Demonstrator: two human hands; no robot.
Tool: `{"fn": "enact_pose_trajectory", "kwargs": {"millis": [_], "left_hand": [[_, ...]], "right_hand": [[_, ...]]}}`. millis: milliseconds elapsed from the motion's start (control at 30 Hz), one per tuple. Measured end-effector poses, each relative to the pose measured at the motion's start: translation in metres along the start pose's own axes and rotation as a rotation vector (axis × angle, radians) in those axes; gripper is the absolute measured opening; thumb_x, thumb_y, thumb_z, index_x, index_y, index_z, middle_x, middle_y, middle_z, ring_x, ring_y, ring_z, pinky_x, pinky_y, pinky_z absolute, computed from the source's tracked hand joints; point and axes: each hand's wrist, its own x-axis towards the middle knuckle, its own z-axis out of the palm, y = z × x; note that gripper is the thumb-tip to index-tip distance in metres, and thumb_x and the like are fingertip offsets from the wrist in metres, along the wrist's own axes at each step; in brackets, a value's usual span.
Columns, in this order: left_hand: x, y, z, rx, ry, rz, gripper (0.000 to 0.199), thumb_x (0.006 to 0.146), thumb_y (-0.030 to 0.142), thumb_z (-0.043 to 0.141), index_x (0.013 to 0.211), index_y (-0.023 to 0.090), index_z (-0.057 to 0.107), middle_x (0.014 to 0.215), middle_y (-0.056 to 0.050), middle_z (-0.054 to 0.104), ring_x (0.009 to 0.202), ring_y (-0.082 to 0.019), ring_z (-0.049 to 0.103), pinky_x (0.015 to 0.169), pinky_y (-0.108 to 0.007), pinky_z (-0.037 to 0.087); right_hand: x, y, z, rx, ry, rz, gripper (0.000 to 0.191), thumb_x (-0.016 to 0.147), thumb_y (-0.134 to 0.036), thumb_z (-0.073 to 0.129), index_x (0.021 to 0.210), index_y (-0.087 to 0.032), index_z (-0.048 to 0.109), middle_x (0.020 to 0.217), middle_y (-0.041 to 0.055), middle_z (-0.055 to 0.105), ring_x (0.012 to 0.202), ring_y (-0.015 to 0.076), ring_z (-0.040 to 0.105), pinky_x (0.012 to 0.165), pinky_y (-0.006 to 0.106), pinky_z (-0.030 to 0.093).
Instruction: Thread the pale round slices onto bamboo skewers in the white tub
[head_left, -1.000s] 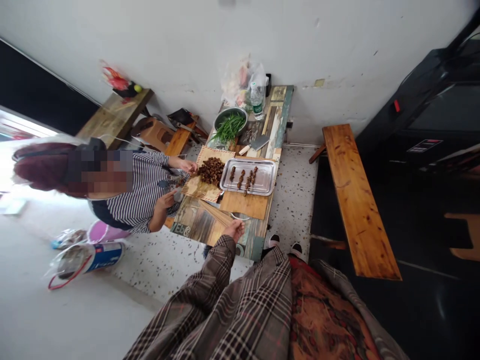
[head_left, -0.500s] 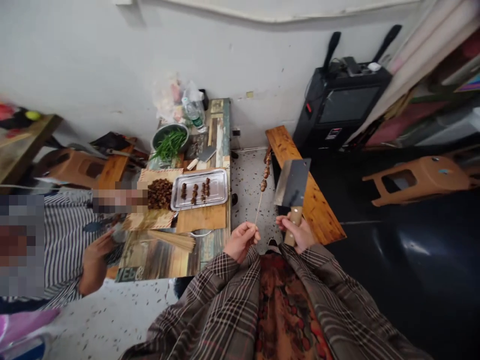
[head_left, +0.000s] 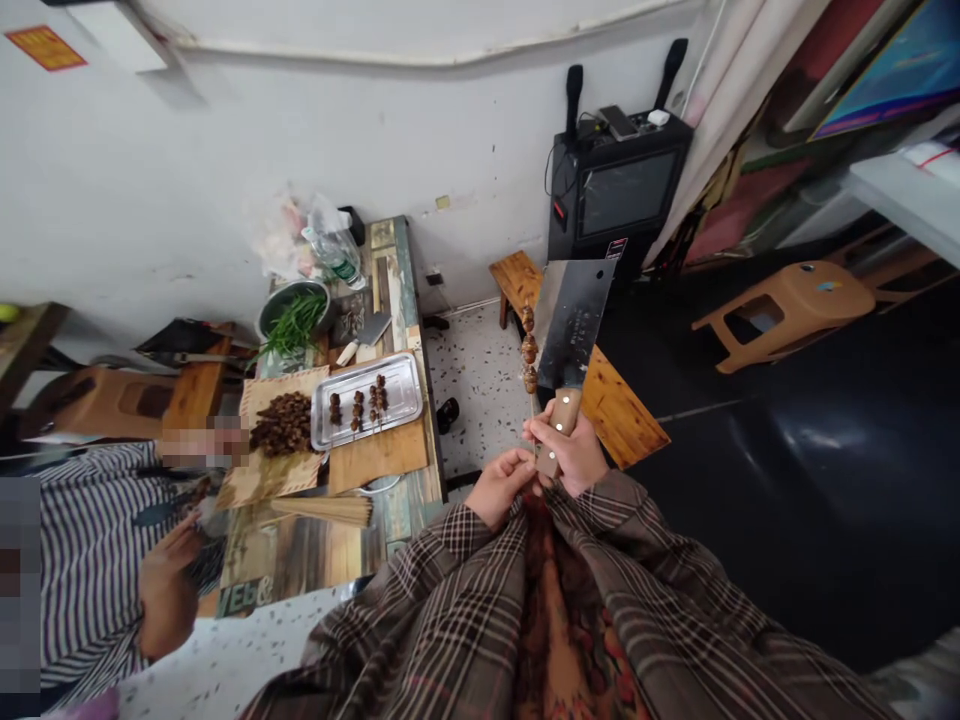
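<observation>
In front of my body, my left hand [head_left: 501,487] pinches the lower end of a meat skewer [head_left: 529,350] that points upward, brown chunks threaded near its top. My right hand [head_left: 576,455] is wrapped round the wooden handle of a cleaver [head_left: 574,325], its broad dark blade upright just right of the meat. My right fingertips meet the stick below the chunks; whether they grip it, I cannot tell. On the table to my left, a metal tray [head_left: 412,408] bears several short meat skewers. A heap of brown meat pieces [head_left: 285,425] lies beside it, with bamboo sticks [head_left: 330,509] nearer me.
A co-worker in a striped shirt [head_left: 90,560] sits left of the patterned table [head_left: 300,560]. A bowl of green vegetables [head_left: 296,315], another blade [head_left: 373,328] and a water bottle [head_left: 341,262] stand farther back. Ahead are a wooden bench [head_left: 626,410] and black speaker [head_left: 622,190]; a brown stool [head_left: 787,305] is right.
My hands have come together, bringing the cleaver left, close beside the skewer. My right fingers now reach the stick. The view has turned right, so the table appears farther left.
</observation>
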Motion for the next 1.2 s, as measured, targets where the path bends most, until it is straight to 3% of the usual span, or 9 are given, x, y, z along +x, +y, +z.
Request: {"fn": "enact_pose_trajectory", "kwargs": {"millis": [200, 333, 600, 700, 900, 967, 1033, 1100, 1200], "left_hand": [[0.009, -0.004, 0.025, 0.061, -0.056, 0.016, 0.048, 0.069, 0.056, 0.079, 0.079, 0.014, 0.057, 0.068, -0.003, 0.069, 0.055, -0.01, 0.06, 0.057, -0.023, 0.045], [0.006, -0.004, 0.029, 0.077, -0.044, 0.026, 0.048, 0.07, 0.056, 0.078, 0.078, 0.014, 0.058, 0.065, -0.003, 0.068, 0.055, -0.011, 0.06, 0.058, -0.023, 0.045], [-0.013, -0.014, -0.006, -0.02, 0.192, 0.099, 0.04, 0.075, 0.05, 0.076, 0.077, 0.014, 0.058, 0.059, -0.002, 0.064, 0.051, -0.009, 0.055, 0.057, -0.022, 0.042], [-0.017, -0.015, -0.016, -0.04, 0.186, 0.083, 0.04, 0.074, 0.049, 0.077, 0.078, 0.014, 0.058, 0.059, -0.001, 0.064, 0.051, -0.009, 0.054, 0.056, -0.021, 0.041], [-0.017, -0.018, -0.027, -0.112, 0.114, 0.045, 0.038, 0.075, 0.047, 0.076, 0.079, 0.015, 0.056, 0.06, -0.001, 0.064, 0.052, -0.008, 0.055, 0.056, -0.02, 0.042], [-0.014, -0.021, -0.046, -0.143, 0.181, 0.046, 0.042, 0.072, 0.049, 0.078, 0.08, 0.016, 0.054, 0.06, 0.001, 0.063, 0.052, -0.008, 0.055, 0.055, -0.02, 0.042], [-0.012, -0.022, -0.079, -0.095, 0.349, 0.028, 0.045, 0.068, 0.051, 0.079, 0.081, 0.017, 0.052, 0.061, 0.002, 0.061, 0.051, -0.008, 0.053, 0.054, -0.02, 0.042], [-0.013, -0.022, -0.124, 0.075, 0.617, -0.024, 0.042, 0.071, 0.05, 0.075, 0.078, 0.017, 0.05, 0.059, 0.005, 0.057, 0.048, -0.006, 0.05, 0.054, -0.02, 0.043], [-0.022, -0.015, -0.198, 0.176, 0.806, -0.052, 0.035, 0.078, 0.041, 0.068, 0.068, 0.018, 0.043, 0.05, 0.007, 0.049, 0.041, -0.005, 0.04, 0.046, -0.018, 0.033]], "right_hand": [[-0.009, -0.019, -0.021, -0.039, 0.018, -0.041, 0.042, 0.064, -0.034, 0.085, 0.088, -0.022, 0.053, 0.072, -0.0037, 0.067, 0.066, 0.0152, 0.068, 0.058, 0.027, 0.055], [-0.008, -0.019, -0.023, -0.058, 0.0, -0.038, 0.041, 0.065, -0.035, 0.084, 0.088, -0.022, 0.053, 0.071, -0.004, 0.067, 0.065, 0.0148, 0.067, 0.059, 0.026, 0.054], [0.011, 0.021, -0.031, -0.221, 0.01, 0.038, 0.038, 0.064, -0.039, 0.081, 0.081, -0.02, 0.054, 0.081, 0.002, 0.074, 0.072, 0.0162, 0.07, 0.064, 0.027, 0.053], [0.009, 0.031, -0.03, -0.191, 0.006, 0.094, 0.04, 0.062, -0.038, 0.083, 0.082, -0.021, 0.053, 0.079, 0.0016, 0.074, 0.074, 0.0179, 0.071, 0.063, 0.027, 0.053], [0.004, 0.026, -0.01, -0.217, -0.037, 0.045, 0.036, 0.066, -0.038, 0.08, 0.084, -0.021, 0.054, 0.083, 0.0016, 0.075, 0.076, 0.0167, 0.072, 0.066, 0.027, 0.054], [0.006, 0.031, -0.01, -0.265, -0.01, 0.024, 0.038, 0.065, -0.04, 0.08, 0.083, -0.02, 0.054, 0.083, 0.0023, 0.074, 0.076, 0.0169, 0.071, 0.065, 0.028, 0.054], [0.011, 0.043, -0.017, -0.341, 0.047, 0.033, 0.041, 0.062, -0.044, 0.081, 0.082, -0.019, 0.055, 0.082, 0.0036, 0.074, 0.075, 0.0176, 0.071, 0.065, 0.028, 0.055], [0.015, 0.058, -0.03, -0.446, 0.116, 0.086, 0.043, 0.057, -0.045, 0.082, 0.08, -0.019, 0.057, 0.081, 0.0049, 0.074, 0.075, 0.0186, 0.071, 0.066, 0.029, 0.056], [0.013, 0.079, -0.051, -0.575, 0.224, 0.174, 0.041, 0.051, -0.042, 0.083, 0.074, -0.02, 0.056, 0.068, 0.003, 0.071, 0.069, 0.02, 0.07, 0.063, 0.031, 0.056]]}}
